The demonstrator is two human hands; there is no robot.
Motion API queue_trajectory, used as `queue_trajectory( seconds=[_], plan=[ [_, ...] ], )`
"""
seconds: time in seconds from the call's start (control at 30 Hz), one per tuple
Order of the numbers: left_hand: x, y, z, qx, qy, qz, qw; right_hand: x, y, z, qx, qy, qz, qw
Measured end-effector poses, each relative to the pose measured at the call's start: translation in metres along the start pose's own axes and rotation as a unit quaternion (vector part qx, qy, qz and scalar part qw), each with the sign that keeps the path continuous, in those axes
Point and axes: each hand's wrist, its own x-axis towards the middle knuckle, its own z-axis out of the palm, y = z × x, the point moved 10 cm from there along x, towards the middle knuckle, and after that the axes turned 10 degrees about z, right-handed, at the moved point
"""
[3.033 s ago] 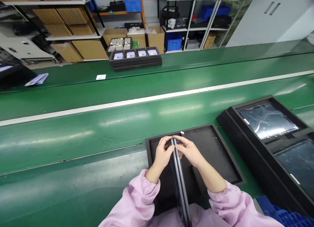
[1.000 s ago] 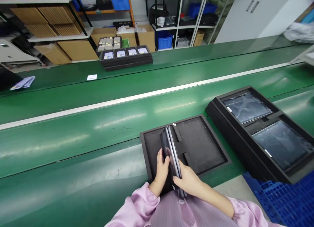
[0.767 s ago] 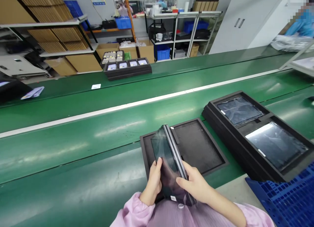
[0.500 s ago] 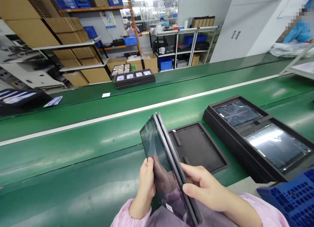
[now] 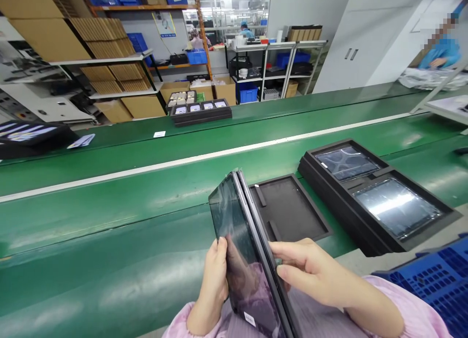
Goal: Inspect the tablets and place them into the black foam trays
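Observation:
Two dark tablets (image 5: 237,231) stand on edge, pressed face to back, tilted in front of my body. The nearer one has a glossy screen with clear film and a small white label low down. My left hand (image 5: 212,279) is closed round their left edge, thumb on the screen. On the right, my right hand (image 5: 310,272) grips the far tablet's side with thumb and fingers; some fingertips are hidden behind it. Just behind the tablets lies a shallow black tray (image 5: 292,206) with two raised strips inside.
To the right sits a stack of black foam trays (image 5: 329,201) holding two film-covered tablets. A blue crate (image 5: 431,279) is at the lower right. Across the green conveyor (image 5: 127,260) are trays of small boxes (image 5: 201,115) and loose cards (image 5: 82,140). A co-worker in blue (image 5: 440,53) stands far right.
The view has shifted slightly, so the trays on the right appear a little further left and higher. Both hands still hold the tablets; the right thumb has slid slightly off the tablets' edge.

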Motion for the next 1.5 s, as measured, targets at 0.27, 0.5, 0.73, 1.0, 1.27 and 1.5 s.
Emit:
queue_trajectory(
  seconds=[0.27, 0.5, 0.73, 1.0, 1.27, 1.5],
  plan=[
    [-0.008, 0.006, -0.003, 0.008, -0.003, 0.029, 1.000, -0.011, 0.000, -0.003, -0.099, 0.049, 0.008, 0.994],
    [-0.012, 0.004, -0.002, 0.016, -0.006, 0.021, 1.000, -0.019, 0.005, -0.005, -0.169, 0.082, -0.002, 0.982],
    [-0.010, 0.000, -0.004, 0.027, -0.006, 0.016, 0.999, -0.020, -0.001, -0.004, -0.140, 0.052, 0.011, 0.989],
    [-0.007, 0.000, -0.004, 0.033, -0.008, 0.020, 0.999, -0.021, 0.001, -0.004, -0.138, 0.057, 0.021, 0.989],
    [-0.006, -0.001, -0.003, 0.036, -0.017, 0.019, 0.999, -0.019, 0.000, -0.003, -0.138, 0.055, 0.037, 0.988],
    [-0.007, -0.002, -0.004, 0.039, -0.016, 0.014, 0.999, -0.018, 0.002, -0.003, -0.110, 0.040, 0.051, 0.992]
  ],
)
